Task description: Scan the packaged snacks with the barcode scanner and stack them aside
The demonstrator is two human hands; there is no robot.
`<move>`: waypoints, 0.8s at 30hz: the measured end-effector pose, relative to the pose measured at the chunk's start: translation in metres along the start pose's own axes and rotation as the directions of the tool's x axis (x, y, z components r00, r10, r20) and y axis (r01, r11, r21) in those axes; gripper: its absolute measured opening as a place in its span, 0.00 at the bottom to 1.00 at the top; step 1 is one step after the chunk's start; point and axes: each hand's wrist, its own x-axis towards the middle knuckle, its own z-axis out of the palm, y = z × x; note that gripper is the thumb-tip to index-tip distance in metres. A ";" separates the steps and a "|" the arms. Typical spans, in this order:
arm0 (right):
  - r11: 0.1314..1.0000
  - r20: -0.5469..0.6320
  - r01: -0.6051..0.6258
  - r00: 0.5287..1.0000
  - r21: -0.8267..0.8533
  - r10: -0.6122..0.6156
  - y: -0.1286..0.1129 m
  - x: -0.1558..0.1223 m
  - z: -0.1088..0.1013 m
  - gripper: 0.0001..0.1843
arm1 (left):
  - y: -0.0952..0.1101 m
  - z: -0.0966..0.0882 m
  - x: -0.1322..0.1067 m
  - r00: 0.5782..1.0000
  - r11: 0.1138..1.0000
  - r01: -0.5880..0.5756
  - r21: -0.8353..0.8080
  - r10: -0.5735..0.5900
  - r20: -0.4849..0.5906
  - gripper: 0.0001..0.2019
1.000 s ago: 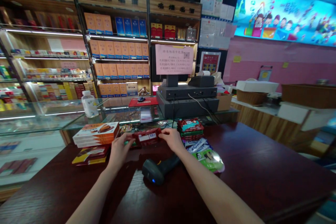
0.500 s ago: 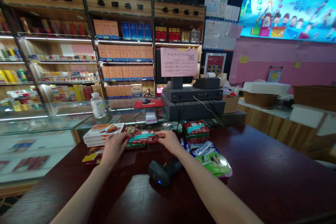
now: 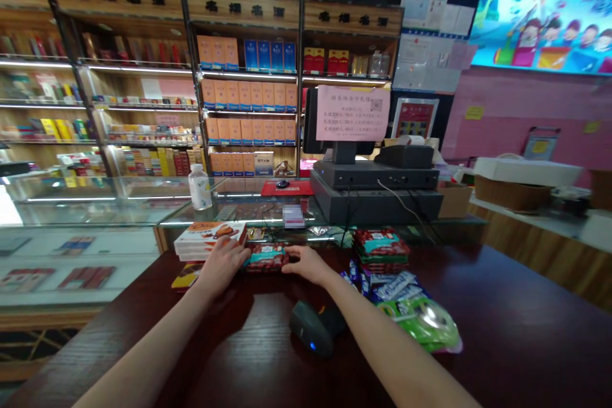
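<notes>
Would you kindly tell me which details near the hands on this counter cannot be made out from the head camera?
Head view only:
Red-and-teal packet: its ends are covered by the left hand and right hand, and its print is too small to read.
Small card: blurred out.
Pink notice: fine print too small.
Barcode scanner: rear part hidden by the right forearm.

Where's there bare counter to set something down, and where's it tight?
Bare dark wood shows on the counter right of the green pouch, and in front of the left hand and right hand, beside the scanner. It's crowded around the packet between the hands: red packets to its right, orange boxes to its left.
</notes>
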 end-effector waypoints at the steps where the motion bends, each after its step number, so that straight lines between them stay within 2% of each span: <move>1: 1.000 -0.004 0.003 1.000 -0.023 -0.004 0.003 0.003 0.001 0.32 | 0.000 0.001 0.002 1.000 1.000 -0.010 0.020 0.010 -0.004 0.09; 6: 0.984 -0.011 0.032 0.999 -0.173 -0.034 0.007 0.011 0.004 0.26 | -0.002 0.008 0.008 0.999 0.993 -0.038 0.109 0.040 -0.011 0.10; 11: 0.943 -0.045 -0.032 0.999 -0.331 0.018 0.001 0.014 0.005 0.28 | 0.005 0.008 0.007 1.000 0.980 -0.029 0.196 0.027 0.010 0.08; 16: 0.910 -0.054 -0.051 0.998 -0.412 0.032 -0.004 0.014 0.007 0.28 | 0.015 0.006 -0.001 0.996 0.985 0.020 0.173 -0.034 0.079 0.10; 20: 0.894 -0.069 -0.074 0.996 -0.441 0.048 -0.005 0.017 0.009 0.28 | 0.023 0.004 -0.002 0.996 0.988 0.051 0.143 -0.060 0.059 0.16; 24: 0.888 -0.080 -0.089 0.995 -0.451 0.059 -0.006 0.019 0.010 0.27 | 0.029 0.006 0.000 0.995 0.994 0.071 0.087 -0.077 0.061 0.10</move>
